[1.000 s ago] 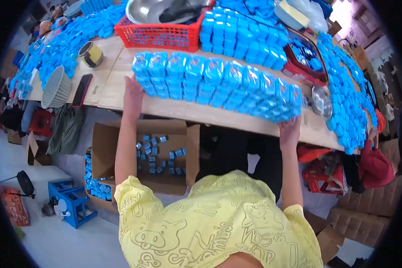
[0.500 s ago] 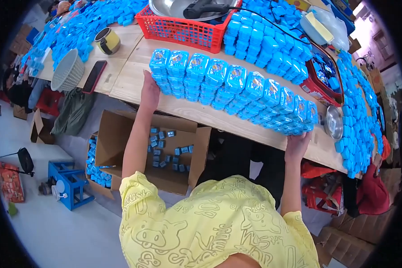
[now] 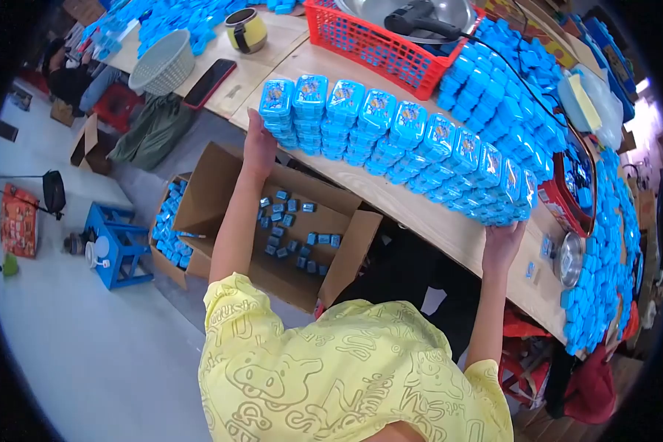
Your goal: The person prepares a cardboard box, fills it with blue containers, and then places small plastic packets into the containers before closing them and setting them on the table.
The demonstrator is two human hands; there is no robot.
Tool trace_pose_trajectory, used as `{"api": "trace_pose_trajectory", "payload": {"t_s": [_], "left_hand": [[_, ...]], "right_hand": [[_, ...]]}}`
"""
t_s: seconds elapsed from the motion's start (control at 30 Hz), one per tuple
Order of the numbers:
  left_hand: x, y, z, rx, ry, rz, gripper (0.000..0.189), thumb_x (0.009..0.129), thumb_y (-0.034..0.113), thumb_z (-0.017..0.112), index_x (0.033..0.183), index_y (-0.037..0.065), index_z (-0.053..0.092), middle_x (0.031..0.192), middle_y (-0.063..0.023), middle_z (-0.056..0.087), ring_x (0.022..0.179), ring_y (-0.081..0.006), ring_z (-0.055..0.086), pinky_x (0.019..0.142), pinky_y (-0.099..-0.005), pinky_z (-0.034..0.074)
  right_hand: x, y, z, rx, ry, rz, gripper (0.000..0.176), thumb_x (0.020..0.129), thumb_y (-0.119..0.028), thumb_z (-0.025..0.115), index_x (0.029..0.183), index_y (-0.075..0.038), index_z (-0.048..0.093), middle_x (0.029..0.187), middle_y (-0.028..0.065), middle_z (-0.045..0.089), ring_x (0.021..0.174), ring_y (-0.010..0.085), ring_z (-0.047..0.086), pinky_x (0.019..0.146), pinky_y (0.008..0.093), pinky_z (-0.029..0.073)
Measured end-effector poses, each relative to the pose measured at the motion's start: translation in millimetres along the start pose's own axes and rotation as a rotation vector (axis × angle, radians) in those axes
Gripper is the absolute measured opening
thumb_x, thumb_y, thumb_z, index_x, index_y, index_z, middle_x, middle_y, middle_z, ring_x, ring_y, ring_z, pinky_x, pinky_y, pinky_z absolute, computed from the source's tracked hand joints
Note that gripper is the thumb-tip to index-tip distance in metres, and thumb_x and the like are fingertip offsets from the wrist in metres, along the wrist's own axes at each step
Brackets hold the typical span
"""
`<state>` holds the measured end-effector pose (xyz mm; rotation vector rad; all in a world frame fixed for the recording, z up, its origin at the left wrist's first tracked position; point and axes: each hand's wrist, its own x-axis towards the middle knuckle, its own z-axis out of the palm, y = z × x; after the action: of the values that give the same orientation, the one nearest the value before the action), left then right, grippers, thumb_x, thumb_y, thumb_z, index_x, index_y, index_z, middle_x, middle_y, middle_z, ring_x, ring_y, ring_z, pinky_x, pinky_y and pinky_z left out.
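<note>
A long row of stacked blue plastic boxes (image 3: 409, 125) with printed lids runs between my two hands, several boxes high. My left hand (image 3: 259, 147) presses against the left end stack, its fingers mostly behind the boxes. Under and beside the right end, my right hand (image 3: 504, 243) grips the lowest boxes, and its fingertips are hidden. In this view the row overlaps the front edge of the wooden table (image 3: 272, 62). Below my left forearm, an open cardboard box (image 3: 280, 283) contains scattered small blue packs (image 3: 276, 230).
Behind the row stand a red basket (image 3: 376, 55) holding a metal bowl, and more stacked blue boxes (image 3: 486, 81). A phone (image 3: 210, 83), a mug (image 3: 246, 31) and a pale basket (image 3: 162, 62) sit left. A metal dish (image 3: 569, 259) lies right, beside piled blue boxes (image 3: 597, 295).
My view has swung, shifting the table rightward in the picture. Both hands have drawn the row toward me, over the front edge, and small packs now show near its right end.
</note>
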<state>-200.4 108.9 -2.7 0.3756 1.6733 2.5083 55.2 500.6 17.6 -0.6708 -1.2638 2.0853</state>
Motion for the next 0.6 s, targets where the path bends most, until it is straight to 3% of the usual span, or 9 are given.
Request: {"api": "trace_pose_trajectory", "payload": {"t_s": [0.07,0.2,0.3,0.33,0.43,0.6], "left_hand": [[-5.3,3.3,-11.3,0.088,0.03,0.072,0.061,0.091,0.059,0.032,0.128,0.012,0.046,0.128,-0.0053,0.05,0.116,-0.0216,0.048,0.098,-0.0407,0.036],[-26.7,9.6,-35.0,-0.184,0.253,-0.026,0.063,0.093,0.058,0.029,0.126,0.008,0.046,0.126,-0.0084,0.051,0.117,-0.024,0.047,0.098,-0.0412,0.036],[-53.8,16.8,-61.0,-0.224,0.017,-0.039,0.066,0.092,0.059,0.028,0.124,0.005,0.047,0.124,-0.0099,0.052,0.117,-0.0238,0.047,0.098,-0.0399,0.036],[-63.4,19.3,-67.6,-0.221,0.025,-0.032,0.066,0.092,0.059,0.028,0.124,0.005,0.047,0.124,-0.0099,0.052,0.117,-0.0238,0.047,0.098,-0.0399,0.036],[-90.2,25.0,-86.3,-0.005,0.148,-0.146,0.073,0.09,0.065,0.025,0.129,0.006,0.045,0.124,-0.0063,0.054,0.117,-0.0204,0.047,0.099,-0.0329,0.032],[-65.9,28.8,-123.9,0.103,0.375,-0.173,0.074,0.089,0.066,0.025,0.13,0.008,0.044,0.124,-0.0054,0.054,0.115,-0.0179,0.048,0.097,-0.03,0.033]], "right_hand": [[6.2,1.1,15.0,-0.015,-0.024,0.015,0.054,0.096,-0.045,0.031,0.142,-0.018,0.023,0.147,0.0049,0.026,0.132,0.0277,0.031,0.106,0.0444,0.026],[22.8,12.7,36.6,-0.031,-0.078,0.064,0.055,0.096,-0.046,0.03,0.143,-0.017,0.023,0.147,0.0051,0.027,0.133,0.0278,0.03,0.106,0.0437,0.026],[38.9,16.8,41.2,-0.016,-0.123,0.119,0.057,0.095,-0.048,0.03,0.143,-0.017,0.024,0.147,0.0053,0.027,0.133,0.028,0.029,0.107,0.0433,0.025],[43.0,17.4,43.5,-0.031,-0.131,0.129,0.058,0.095,-0.049,0.03,0.143,-0.016,0.024,0.147,0.0053,0.027,0.133,0.0281,0.029,0.107,0.0431,0.024],[49.4,21.0,49.2,-0.06,-0.149,0.156,0.06,0.094,-0.051,0.03,0.143,-0.016,0.024,0.147,0.0054,0.028,0.132,0.0282,0.03,0.107,0.0427,0.023],[46.9,22.2,49.8,-0.065,-0.151,0.142,0.062,0.094,-0.052,0.031,0.143,-0.015,0.023,0.147,0.0057,0.027,0.132,0.0284,0.03,0.108,0.0429,0.023]]}}
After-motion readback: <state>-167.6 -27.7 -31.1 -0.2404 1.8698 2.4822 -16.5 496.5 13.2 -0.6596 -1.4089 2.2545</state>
